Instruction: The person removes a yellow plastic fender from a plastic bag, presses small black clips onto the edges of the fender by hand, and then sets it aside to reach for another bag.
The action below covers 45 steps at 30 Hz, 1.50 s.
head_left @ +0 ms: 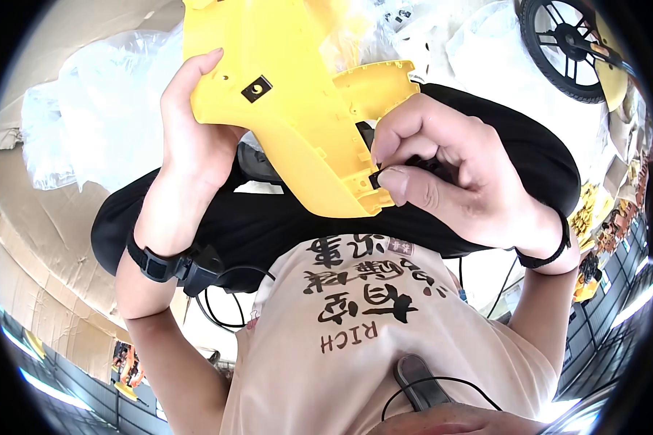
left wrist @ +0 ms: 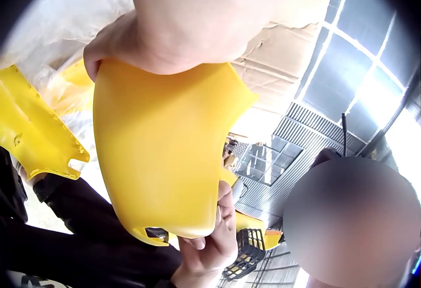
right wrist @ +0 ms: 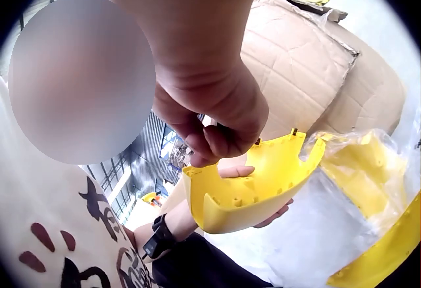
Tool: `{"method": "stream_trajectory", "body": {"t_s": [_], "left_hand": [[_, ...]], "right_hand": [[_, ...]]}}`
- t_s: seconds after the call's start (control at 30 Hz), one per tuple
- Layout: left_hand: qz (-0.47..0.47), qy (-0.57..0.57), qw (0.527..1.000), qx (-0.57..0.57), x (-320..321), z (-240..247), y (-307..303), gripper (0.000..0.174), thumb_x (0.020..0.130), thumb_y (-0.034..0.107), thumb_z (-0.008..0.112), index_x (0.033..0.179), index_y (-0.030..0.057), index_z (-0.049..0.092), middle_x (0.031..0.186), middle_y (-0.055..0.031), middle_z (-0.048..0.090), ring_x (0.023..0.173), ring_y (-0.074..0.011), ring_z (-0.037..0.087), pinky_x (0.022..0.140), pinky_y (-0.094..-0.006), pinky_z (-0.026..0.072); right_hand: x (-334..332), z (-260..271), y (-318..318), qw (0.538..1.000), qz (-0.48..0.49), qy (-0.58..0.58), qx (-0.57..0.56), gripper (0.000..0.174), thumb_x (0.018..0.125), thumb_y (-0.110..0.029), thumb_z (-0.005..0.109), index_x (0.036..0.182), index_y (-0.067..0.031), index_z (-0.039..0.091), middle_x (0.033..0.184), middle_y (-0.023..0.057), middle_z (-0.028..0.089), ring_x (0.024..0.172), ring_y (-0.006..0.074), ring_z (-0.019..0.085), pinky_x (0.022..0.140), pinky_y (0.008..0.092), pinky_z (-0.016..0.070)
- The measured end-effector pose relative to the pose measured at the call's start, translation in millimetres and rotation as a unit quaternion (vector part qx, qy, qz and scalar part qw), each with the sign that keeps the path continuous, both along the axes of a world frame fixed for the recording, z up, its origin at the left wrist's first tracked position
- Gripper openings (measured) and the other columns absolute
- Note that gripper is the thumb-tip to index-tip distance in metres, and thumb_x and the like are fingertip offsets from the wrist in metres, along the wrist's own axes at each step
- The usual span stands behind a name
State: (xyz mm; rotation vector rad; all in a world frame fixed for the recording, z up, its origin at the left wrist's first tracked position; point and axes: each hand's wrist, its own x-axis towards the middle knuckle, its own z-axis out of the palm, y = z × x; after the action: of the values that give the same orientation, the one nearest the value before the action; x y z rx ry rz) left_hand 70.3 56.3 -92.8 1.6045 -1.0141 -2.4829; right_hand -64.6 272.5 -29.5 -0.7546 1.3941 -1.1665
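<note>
The left hand [head_left: 199, 127] grips a curved yellow plastic shell [head_left: 290, 123] by its side, thumb along the edge; the shell's inner face shows in the head view. A small black clip [head_left: 256, 89] sits on that face. At the shell's lower right edge, the right hand [head_left: 450, 167] pinches a small black piece [head_left: 375, 179] between thumb and index finger. The left wrist view shows the smooth outside of the shell [left wrist: 161, 150], with the left hand [left wrist: 177, 31] above and the right hand [left wrist: 214, 242] at its lower end. Curled fingers of the right hand [right wrist: 214, 120] partly hide the piece.
Another yellow part [head_left: 377, 87] lies behind the shell. Clear plastic wrapping [head_left: 94, 109] and cardboard [head_left: 43, 239] cover the floor at the left. A black spoked wheel [head_left: 566, 47] is at the upper right. The person's dark-trousered legs [head_left: 515, 145] are folded beneath the work.
</note>
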Motion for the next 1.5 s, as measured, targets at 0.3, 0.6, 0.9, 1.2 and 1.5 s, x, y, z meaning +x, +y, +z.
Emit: {"method": "stream_trajectory", "body": {"t_s": [0.3, 0.6, 0.9, 1.2, 1.5], "left_hand": [[0.081, 0.019, 0.997, -0.005, -2, -7, 6, 0.040, 0.089, 0.032, 0.054, 0.119, 0.0055, 0.057, 0.115, -0.0058, 0.063, 0.109, -0.0199, 0.057, 0.096, -0.0385, 0.0402], [0.090, 0.042, 0.995, -0.016, 2, -14, 4, 0.043, 0.087, 0.026, 0.057, 0.124, 0.0053, 0.052, 0.118, -0.0092, 0.060, 0.110, -0.0230, 0.058, 0.097, -0.0399, 0.0428], [0.084, 0.014, 0.996, -0.004, -3, -9, 6, 0.041, 0.086, 0.030, 0.056, 0.118, 0.0056, 0.056, 0.115, -0.0073, 0.061, 0.110, -0.0214, 0.054, 0.096, -0.0415, 0.0383], [0.070, 0.021, 0.996, 0.051, 5, -7, 7, 0.043, 0.085, 0.033, 0.056, 0.118, 0.0055, 0.056, 0.113, -0.0068, 0.061, 0.108, -0.0216, 0.055, 0.094, -0.0423, 0.0390], [0.083, 0.047, 0.994, 0.050, 2, -7, 8, 0.046, 0.085, 0.033, 0.054, 0.121, 0.0045, 0.055, 0.116, -0.0079, 0.061, 0.111, -0.0230, 0.055, 0.095, -0.0440, 0.0390]], "right_hand": [[8, -1, -5, 0.989, 0.032, 0.142, 0.017, 0.019, 0.087, 0.012, 0.058, 0.101, 0.0026, 0.049, 0.085, 0.0077, 0.058, 0.072, 0.0133, 0.060, 0.068, 0.0226, 0.0443], [14, -10, -6, 0.995, -0.014, 0.101, 0.010, 0.019, 0.088, 0.013, 0.055, 0.102, 0.0027, 0.048, 0.086, 0.0077, 0.053, 0.073, 0.0152, 0.056, 0.070, 0.0240, 0.0446], [15, -10, -9, 1.000, -0.015, 0.026, -0.007, 0.011, 0.095, 0.001, 0.054, 0.106, 0.0013, 0.049, 0.088, 0.0028, 0.053, 0.071, 0.0085, 0.051, 0.067, 0.0212, 0.0425], [3, -15, -7, 0.955, -0.014, -0.294, 0.015, 0.023, 0.102, -0.019, 0.053, 0.110, 0.0024, 0.058, 0.081, 0.0000, 0.056, 0.068, 0.0051, 0.046, 0.061, 0.0212, 0.0387], [14, -15, -12, 0.976, -0.010, -0.218, -0.018, 0.020, 0.097, -0.015, 0.062, 0.104, 0.0031, 0.058, 0.082, 0.0037, 0.061, 0.066, 0.0057, 0.052, 0.060, 0.0212, 0.0423]]}}
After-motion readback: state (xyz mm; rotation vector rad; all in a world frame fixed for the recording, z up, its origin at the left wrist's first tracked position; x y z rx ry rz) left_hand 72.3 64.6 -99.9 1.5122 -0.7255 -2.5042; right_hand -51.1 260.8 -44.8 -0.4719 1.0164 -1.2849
